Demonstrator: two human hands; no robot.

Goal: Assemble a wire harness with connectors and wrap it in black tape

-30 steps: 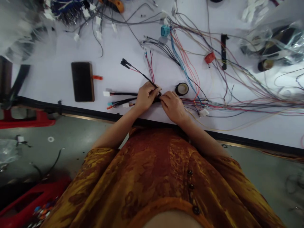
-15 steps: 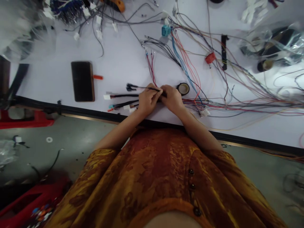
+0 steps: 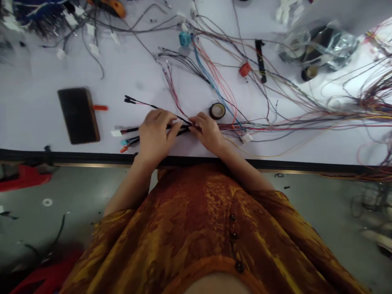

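A wire harness with black-taped branches (image 3: 132, 130) lies along the front of the table. My right hand (image 3: 207, 131) pinches it where the branches meet. My left hand (image 3: 157, 132) lies over the branches, its thumb and fingers apart. From between the hands a thin black branch (image 3: 143, 103) slants up left to two black ends. Past the left hand, a white connector (image 3: 116, 133) and an orange connector (image 3: 123, 149) end other branches. Pink-red wires (image 3: 174, 92) run up from the junction. A roll of black tape (image 3: 217, 110) sits just beyond my right hand.
A phone (image 3: 79, 116) and an orange piece (image 3: 100, 107) lie at left. Across the back are a blue connector (image 3: 185, 38), a red connector (image 3: 245, 69) and a black bar (image 3: 261, 61). Loose wires (image 3: 306, 127) stretch right. The table's black edge (image 3: 92, 159) runs in front.
My left hand has moved left from the junction and its fingers have spread. The thin black branch now points more upward. The view has shifted, so the tabletop appears further left.
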